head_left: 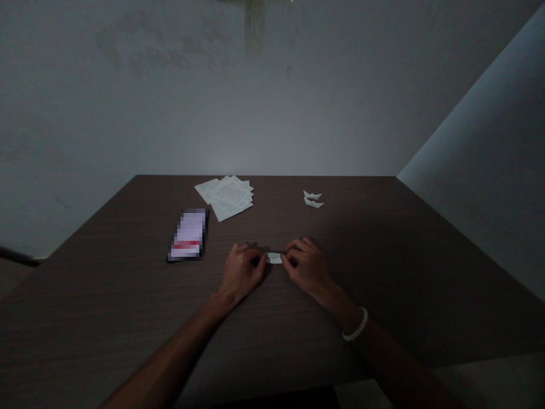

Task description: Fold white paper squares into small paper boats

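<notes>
In the head view, the left hand (243,268) and the right hand (309,266) face each other, each pinching one end of a small strip of white paper (273,258) between thumb and fingers. The strip lies directly between the two hands; only its middle shows, as the fingertips cover both ends, and its folds are too small to make out. The curled fingers of each hand are partly hidden behind the thumb and knuckles. Both forearms run off the bottom edge, cut off there, and a pale bracelet (355,326) circles the right wrist, its underside out of sight.

Beyond the left hand, slightly to its left, lies a fanned stack of paper sheets (232,199); the upper sheets cover much of the lower ones, and their print cannot be read. Left of the left hand rests a phone (188,234), its screen blurred into coarse blocks with a red band. Beyond the right hand sit two small folded paper pieces, a farther one (313,196) and a nearer one (314,203), close together. Beneath the hands, the dark table (128,318) sinks into shadow right of the right hand.
</notes>
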`<move>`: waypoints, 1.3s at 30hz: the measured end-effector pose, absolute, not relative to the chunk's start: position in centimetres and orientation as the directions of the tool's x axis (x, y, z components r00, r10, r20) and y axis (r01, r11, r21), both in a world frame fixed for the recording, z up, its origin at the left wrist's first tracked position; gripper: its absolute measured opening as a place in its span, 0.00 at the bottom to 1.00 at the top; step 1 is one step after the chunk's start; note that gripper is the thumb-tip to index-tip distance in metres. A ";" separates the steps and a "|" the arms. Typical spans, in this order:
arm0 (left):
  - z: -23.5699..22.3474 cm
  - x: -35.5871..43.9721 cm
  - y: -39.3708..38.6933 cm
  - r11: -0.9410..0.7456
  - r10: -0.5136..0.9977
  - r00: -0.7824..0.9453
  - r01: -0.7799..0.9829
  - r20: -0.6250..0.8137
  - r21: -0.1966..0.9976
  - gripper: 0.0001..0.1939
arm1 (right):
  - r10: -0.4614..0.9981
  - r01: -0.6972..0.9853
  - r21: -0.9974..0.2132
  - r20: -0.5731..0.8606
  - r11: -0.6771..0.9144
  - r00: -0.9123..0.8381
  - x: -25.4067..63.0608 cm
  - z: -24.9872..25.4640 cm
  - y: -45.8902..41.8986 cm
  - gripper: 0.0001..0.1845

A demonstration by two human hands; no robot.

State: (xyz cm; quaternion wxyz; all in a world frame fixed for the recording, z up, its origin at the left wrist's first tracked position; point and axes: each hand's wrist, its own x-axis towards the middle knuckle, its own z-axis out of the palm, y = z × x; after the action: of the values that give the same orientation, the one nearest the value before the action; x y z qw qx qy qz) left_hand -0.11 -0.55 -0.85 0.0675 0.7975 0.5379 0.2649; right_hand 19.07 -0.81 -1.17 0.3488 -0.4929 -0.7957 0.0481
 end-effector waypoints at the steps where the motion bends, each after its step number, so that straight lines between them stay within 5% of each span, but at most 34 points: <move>1: -0.8 -0.1 -0.6 -0.416 0.892 0.287 0.823 0.349 0.386 0.13 | 0.818 0.748 -0.421 0.504 0.513 -0.277 19.0 -1.1 -0.8 0.11; 21: -0.7 0.1 -0.7 -0.452 0.874 0.357 0.846 0.330 0.281 0.16 | 0.791 0.768 -0.355 0.532 0.533 -0.303 19.1 -0.8 -0.8 0.09; 33: -1.0 -0.1 -0.5 -0.397 0.903 0.254 0.801 0.347 0.447 0.16 | 0.810 0.766 -0.407 0.535 0.498 -0.242 19.2 -0.6 -0.9 0.07; 39: -0.8 0.2 -0.7 -0.432 0.890 0.302 0.798 0.342 0.421 0.16 | 0.795 0.756 -0.384 0.534 0.530 -0.287 19.0 -0.5 -0.8 0.07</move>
State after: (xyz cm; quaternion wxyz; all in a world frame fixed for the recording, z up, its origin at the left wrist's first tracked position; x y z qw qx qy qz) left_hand 0.18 -0.72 -0.79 0.0856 0.8022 0.5261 0.2691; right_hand 19.02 -0.81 -0.50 0.3498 -0.4838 -0.8017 0.0281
